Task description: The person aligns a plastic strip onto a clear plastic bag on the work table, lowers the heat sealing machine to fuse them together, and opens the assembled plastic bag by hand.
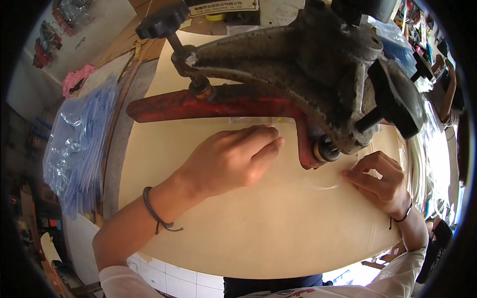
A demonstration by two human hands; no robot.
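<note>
My left hand (241, 155) rests over the tan board (258, 228), just below the red metal bar (198, 104) of the machine. Its fingers are curled together; what they pinch, if anything, is hidden. To the right, my right hand (380, 179) has thumb and forefinger pressed together at what looks like the edge of a clear plastic sheet (325, 187), faintly visible by its glints. Another bit of clear plastic (253, 120) shows under the red bar, beyond my left fingertips. Whether both bits are one sheet I cannot tell.
A dark cast-metal machine arm (278, 54) with black knobs (395, 97) hangs over the board. Stacked clear plastic bags (82, 144) lie at the left, with pink material (78, 79) behind. More plastic (435, 154) is piled at the right. Another person's arm (449, 92) shows at the far right.
</note>
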